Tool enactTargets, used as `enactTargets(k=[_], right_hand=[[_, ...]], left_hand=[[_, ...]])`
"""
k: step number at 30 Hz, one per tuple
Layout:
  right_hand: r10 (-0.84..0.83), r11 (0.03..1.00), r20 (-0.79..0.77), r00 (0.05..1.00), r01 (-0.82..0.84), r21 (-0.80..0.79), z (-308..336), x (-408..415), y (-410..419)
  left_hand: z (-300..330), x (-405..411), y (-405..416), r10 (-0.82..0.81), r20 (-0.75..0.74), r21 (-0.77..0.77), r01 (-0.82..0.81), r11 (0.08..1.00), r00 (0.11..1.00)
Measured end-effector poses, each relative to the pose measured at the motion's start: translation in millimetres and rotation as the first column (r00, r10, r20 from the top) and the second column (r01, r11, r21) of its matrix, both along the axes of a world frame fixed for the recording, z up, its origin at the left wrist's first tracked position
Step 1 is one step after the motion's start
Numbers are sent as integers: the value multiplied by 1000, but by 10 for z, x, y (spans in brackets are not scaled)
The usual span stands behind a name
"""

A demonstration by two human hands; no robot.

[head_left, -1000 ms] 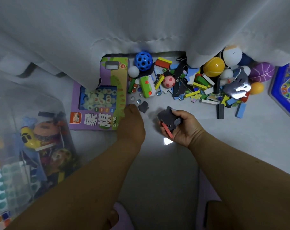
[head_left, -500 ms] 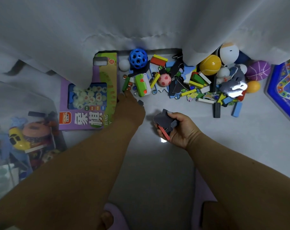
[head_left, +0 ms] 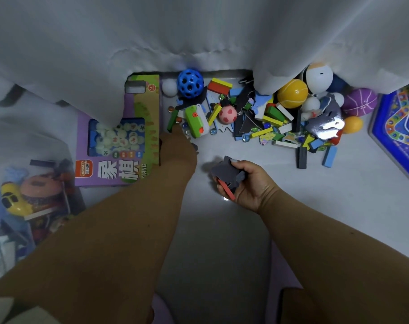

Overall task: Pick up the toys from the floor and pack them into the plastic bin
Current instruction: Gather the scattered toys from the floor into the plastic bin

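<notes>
Game box (head_left: pixel 119 146) reads "XIANG". Plastic bin (head_left: pixel 23 206): yellow toy car (head_left: pixel 11 199) inside. Left hand (head_left: pixel 179 150) fingertips hidden, grip unclear. Right hand (head_left: pixel 248 185) grasps dark foam pieces (head_left: pixel 224 175).

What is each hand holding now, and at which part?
The right hand grips dark flat pieces and a red stick, fingers around their right edge. What the left hand holds cannot be told.

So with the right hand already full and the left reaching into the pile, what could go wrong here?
The right hand holds a stack of dark foam pieces and a red stick in a loose-looking grip; one may slip out. The left hand is among glass marbles, which could roll off under the curtain. Its fingertips are hidden, so what it grasps is unclear.
</notes>
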State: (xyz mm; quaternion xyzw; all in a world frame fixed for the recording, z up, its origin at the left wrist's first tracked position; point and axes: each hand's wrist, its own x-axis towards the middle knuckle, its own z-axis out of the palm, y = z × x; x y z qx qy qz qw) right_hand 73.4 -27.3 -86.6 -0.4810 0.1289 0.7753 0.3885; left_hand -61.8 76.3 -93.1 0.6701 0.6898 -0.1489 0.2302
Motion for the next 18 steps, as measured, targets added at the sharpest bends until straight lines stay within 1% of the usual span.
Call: enactTargets(k=[1,2,4,5,6,8,10,12,14,16,18], right_hand=[[1,1000,0,1000,-1,-2,5,-1,1],[0,1000,0,1000,0,-2,10,-2,2],[-7,1000,-2,1000,7,5,8,-3,4],[-12,1000,-2,1000,12,6,8,-4,7],[-20,1000,1,1000,20,4,12,-5,13],[-54,999,9,998,54,-5,19,-14,36],[-117,993,14,993,118,-25,24,-33,77],[-184,982,24,983,184,-37,25,-60,128],[-241,970,19,970,242,-14,27,-72,182],[-288,957,0,958,288,22,53,-67,218],[-306,951,11,952,305,60,88,-64,230]], left_hand=[[-39,-18,11,-53,-47,6,53,999,997],[-68,-39,18,-75,-58,16,76,997,996],[-133,-79,26,-69,-18,11,69,998,997],[-145,-99,20,-41,38,5,41,999,998],[-149,-119,5,21,120,5,-22,1000,993],[-102,-128,-48,175,287,-10,-180,984,942],[30,-88,-142,203,407,-9,-218,976,891],[250,8,-276,154,510,5,-182,983,846],[443,134,-443,88,592,1,-110,994,801],[569,259,-617,18,610,-41,8,999,792],[618,331,-728,-38,597,-60,92,994,802]])
